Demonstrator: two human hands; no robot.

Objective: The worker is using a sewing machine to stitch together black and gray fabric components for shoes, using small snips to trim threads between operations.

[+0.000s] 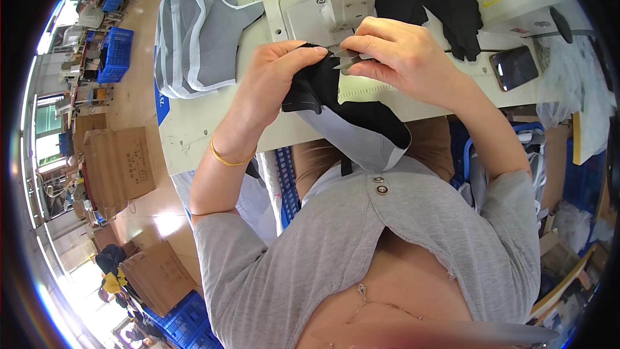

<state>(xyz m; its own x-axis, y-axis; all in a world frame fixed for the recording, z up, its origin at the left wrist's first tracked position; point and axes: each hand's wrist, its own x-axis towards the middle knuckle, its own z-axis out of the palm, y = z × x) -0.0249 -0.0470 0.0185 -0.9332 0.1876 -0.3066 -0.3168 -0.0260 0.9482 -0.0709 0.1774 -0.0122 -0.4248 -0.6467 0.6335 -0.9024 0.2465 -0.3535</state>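
My left hand (266,77) pinches the edge of a black and grey fabric piece (345,132) between thumb and fingers. The piece hangs over the near table edge toward my lap, its black side partly folded up. In my right hand (408,53) is a small pair of metal thread snips (346,59), its blades pointing left at the cloth beside my left thumb. Whether the blades touch the cloth I cannot tell. Just beyond both hands stands the head of a sewing machine (352,0).
Grey cut pieces with white edges (200,35) lie stacked at the table's left. Black fabric pieces (455,13) lie right of the machine, with a phone (515,68) nearer me. Clear plastic bags (568,84) hang at the right. Cardboard boxes (119,168) and blue crates (116,55) stand left.
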